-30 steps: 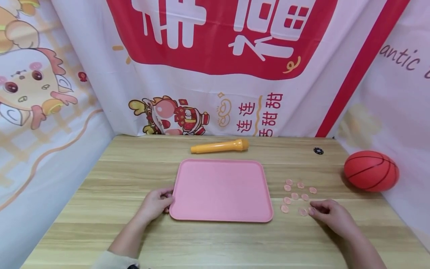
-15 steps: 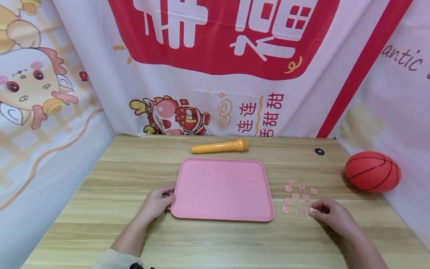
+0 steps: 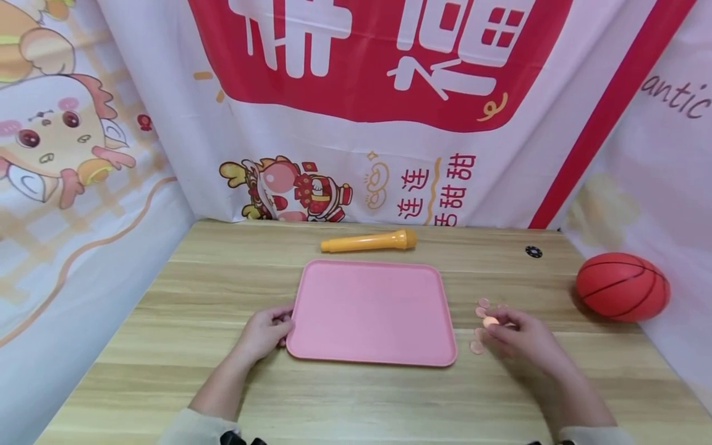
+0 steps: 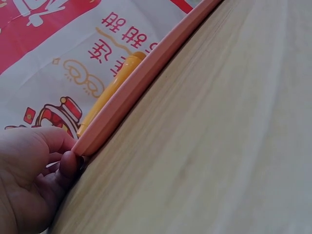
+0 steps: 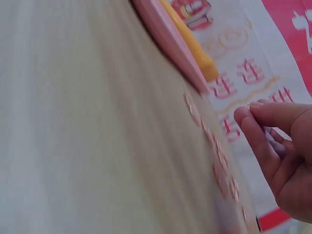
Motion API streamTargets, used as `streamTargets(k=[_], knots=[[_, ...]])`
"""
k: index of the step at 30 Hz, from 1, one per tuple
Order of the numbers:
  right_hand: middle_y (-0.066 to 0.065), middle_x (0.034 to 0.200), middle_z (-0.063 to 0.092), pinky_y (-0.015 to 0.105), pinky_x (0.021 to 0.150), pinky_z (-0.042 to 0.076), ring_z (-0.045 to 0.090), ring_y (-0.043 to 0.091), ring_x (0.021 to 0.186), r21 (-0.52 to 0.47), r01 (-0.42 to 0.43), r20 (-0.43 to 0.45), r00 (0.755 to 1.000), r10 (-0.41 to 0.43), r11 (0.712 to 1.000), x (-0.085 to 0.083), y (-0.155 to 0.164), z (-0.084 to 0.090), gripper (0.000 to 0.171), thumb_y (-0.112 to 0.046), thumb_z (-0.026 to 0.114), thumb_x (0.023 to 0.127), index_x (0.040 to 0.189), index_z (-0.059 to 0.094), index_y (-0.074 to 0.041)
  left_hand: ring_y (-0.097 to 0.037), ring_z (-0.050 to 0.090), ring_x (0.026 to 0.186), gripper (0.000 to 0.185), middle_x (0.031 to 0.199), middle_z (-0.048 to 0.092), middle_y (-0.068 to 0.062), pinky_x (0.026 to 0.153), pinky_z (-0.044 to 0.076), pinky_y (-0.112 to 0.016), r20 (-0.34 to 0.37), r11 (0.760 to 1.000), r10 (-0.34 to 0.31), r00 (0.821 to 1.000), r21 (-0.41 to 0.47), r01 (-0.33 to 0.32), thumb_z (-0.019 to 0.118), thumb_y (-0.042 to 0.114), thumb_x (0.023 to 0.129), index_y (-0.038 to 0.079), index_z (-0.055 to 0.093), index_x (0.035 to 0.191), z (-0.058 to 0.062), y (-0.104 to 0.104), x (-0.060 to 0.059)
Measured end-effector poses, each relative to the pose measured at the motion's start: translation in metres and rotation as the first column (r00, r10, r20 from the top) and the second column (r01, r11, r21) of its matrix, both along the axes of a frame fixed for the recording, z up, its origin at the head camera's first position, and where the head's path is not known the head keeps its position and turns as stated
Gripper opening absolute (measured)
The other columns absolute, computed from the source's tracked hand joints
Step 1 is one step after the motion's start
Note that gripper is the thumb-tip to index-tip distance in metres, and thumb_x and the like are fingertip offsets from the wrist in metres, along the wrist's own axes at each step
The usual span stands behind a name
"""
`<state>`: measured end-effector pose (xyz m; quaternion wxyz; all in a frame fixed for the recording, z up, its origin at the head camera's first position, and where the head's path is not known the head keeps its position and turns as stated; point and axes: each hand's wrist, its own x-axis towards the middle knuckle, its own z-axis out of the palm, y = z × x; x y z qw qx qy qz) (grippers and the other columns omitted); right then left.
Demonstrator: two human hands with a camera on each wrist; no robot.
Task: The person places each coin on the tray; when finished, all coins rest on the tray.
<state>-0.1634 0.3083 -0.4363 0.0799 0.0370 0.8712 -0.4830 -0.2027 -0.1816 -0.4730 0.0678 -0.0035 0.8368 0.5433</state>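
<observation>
My left hand (image 3: 266, 335) holds the left edge of a pink rectangular tray (image 3: 372, 312). In the left wrist view, its thumb and fingers (image 4: 62, 139) pinch the tray's rim at a corner. Right of the tray, my right hand (image 3: 525, 341) pinches a small round pinkish disc (image 3: 490, 322) between thumb and fingertips, raised over the table. Several similar thin discs (image 3: 477, 347) lie under and beside that hand, which hides some of them. The right wrist view shows the loose discs (image 5: 220, 180) in a loose group on the wood, below the pinching fingers (image 5: 273, 113).
Behind the tray lies a yellow toy microphone (image 3: 368, 241). A red basketball-patterned ball (image 3: 623, 287) sits at the right edge of the wooden table (image 3: 356, 402). A black patterned chip (image 3: 533, 251) lies at the back right. Printed cloths hang around the back and sides.
My right hand has lifted a disc from the near right of the group and moved left and up toward the tray. The left hand stays at the tray's edge; the view shifts slightly.
</observation>
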Motion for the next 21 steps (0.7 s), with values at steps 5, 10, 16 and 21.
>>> streamTargets(k=[5,10,16,21], knots=[[0.013,0.119,0.061,0.026,0.067,0.056,0.064,0.013,0.095,-0.083,-0.068,0.029,0.997,0.070,0.994,-0.024,-0.038,0.011,0.060,-0.030,0.070,0.089,0.140,0.050,-0.005,-0.008,0.053,0.059,0.045,0.087,0.061,-0.009,0.052,0.048,-0.020,-0.007,1.000,-0.002,1.000,0.010,0.002,0.059,0.002,0.088,-0.007,0.056,0.132,-0.001,0.000,-0.002],[0.012,0.118,0.059,0.023,0.080,0.055,0.059,0.011,0.095,-0.079,-0.103,-0.036,0.994,0.100,0.991,-0.050,-0.079,0.011,0.059,-0.028,0.074,0.086,0.137,0.055,-0.007,-0.008,0.052,0.057,0.046,0.086,0.061,-0.009,0.051,0.048,-0.019,-0.009,1.000,-0.005,1.000,0.011,0.005,0.059,0.002,0.088,-0.008,0.056,0.132,-0.002,-0.001,-0.001],[0.011,0.104,0.064,0.025,0.080,0.059,0.061,0.007,0.086,-0.214,-0.172,-0.093,0.984,0.155,0.962,-0.076,-0.123,0.004,0.050,-0.009,0.072,0.085,0.130,0.057,0.004,-0.007,0.052,0.057,0.046,0.085,0.060,-0.008,0.051,0.047,-0.019,-0.017,1.000,-0.004,1.000,0.018,0.004,0.059,0.002,0.087,-0.008,0.056,0.132,-0.002,0.000,0.000],[0.013,0.098,0.068,0.027,0.072,0.060,0.062,0.006,0.077,-0.191,-0.196,-0.105,0.978,0.179,0.962,-0.093,-0.160,-0.004,0.042,-0.005,0.071,0.086,0.125,0.061,0.004,-0.007,0.052,0.056,0.046,0.085,0.060,-0.008,0.050,0.047,-0.019,-0.020,1.000,-0.009,1.000,0.026,0.009,0.060,0.002,0.088,-0.008,0.056,0.132,-0.001,0.000,0.000]])
